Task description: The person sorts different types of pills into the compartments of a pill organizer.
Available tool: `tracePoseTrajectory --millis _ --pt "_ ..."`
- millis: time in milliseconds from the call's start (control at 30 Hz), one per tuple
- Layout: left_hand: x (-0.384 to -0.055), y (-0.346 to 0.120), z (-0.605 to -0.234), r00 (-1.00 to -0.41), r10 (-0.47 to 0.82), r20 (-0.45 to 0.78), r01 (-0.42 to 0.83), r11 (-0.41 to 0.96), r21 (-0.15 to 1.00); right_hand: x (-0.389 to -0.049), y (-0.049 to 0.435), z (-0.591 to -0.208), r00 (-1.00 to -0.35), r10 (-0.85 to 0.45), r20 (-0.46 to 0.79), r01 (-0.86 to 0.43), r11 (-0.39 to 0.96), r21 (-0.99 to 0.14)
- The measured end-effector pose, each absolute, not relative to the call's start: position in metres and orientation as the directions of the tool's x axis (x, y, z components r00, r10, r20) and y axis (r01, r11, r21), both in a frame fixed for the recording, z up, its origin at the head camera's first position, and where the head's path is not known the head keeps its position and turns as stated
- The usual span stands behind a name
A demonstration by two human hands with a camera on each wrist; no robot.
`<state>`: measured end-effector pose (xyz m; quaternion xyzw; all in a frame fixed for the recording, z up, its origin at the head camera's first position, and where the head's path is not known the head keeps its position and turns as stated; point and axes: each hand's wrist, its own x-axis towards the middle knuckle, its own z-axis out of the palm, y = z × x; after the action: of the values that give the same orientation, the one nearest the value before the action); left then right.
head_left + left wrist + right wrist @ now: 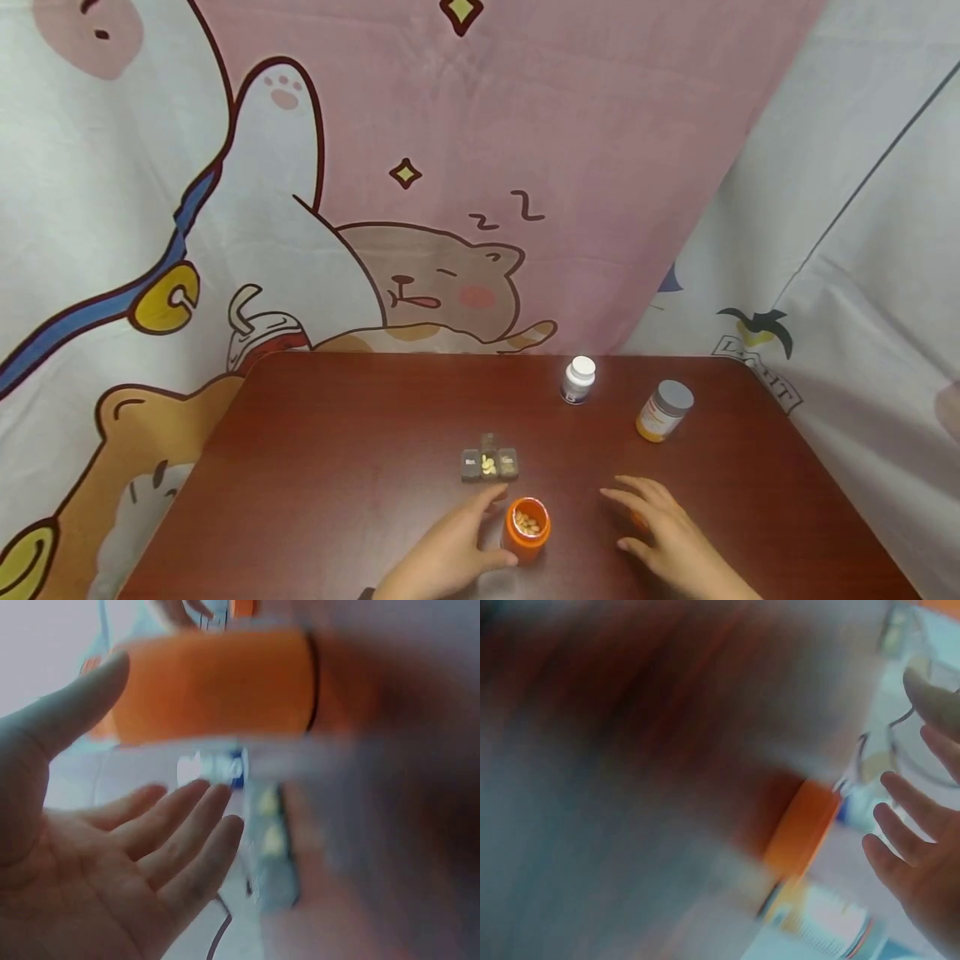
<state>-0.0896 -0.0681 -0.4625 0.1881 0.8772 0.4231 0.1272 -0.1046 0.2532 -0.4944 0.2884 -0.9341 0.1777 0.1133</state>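
Orange bottle [526, 546] is standing upright and open on the counter [337, 442], long axis straight up, just right of the left hand [453, 542], easily the nearer one. Those fingers are pretty straight, thumb spread away, bottle at the mouth of that gap, but I can't tell if the thumb touches it. Right hand [667, 533] is further off, fingers spread, some orange thing [640, 521] peeking out by its thumb.

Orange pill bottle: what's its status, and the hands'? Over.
Left hand beside orange pill bottle, contact unclear. Right hand empty, near likely orange cap. Bottle upright, uncapped, pills inside. No obstruction seen above it.
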Motion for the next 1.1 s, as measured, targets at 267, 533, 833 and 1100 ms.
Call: tracePoseTrajectory --millis 267,533,833,1100 --pt "-0.083 -0.045 -0.482 -0.911 0.412 -0.028 0.204 0.508 0.837 -0.111 0.285 -0.507 -0.806 -0.457 0.377 -0.568 0.778 -0.27" --pt "-0.082 -0.035 -0.496 -0.933 0.354 0.07 0.263 0.534 0.804 -0.111 0.284 -0.509 -0.812 -0.437 0.387 -0.552 0.79 -0.267" --pt "-0.084 -0.037 -0.499 -0.935 0.346 0.082 0.285 0.591 0.755 -0.111 0.269 -0.5 -0.881 -0.351 0.317 -0.448 0.834 -0.323" --pt "-0.084 -0.037 -0.498 -0.934 0.339 0.113 0.312 0.619 0.721 -0.11 0.222 -0.483 -0.898 -0.329 0.293 -0.441 0.689 -0.575"
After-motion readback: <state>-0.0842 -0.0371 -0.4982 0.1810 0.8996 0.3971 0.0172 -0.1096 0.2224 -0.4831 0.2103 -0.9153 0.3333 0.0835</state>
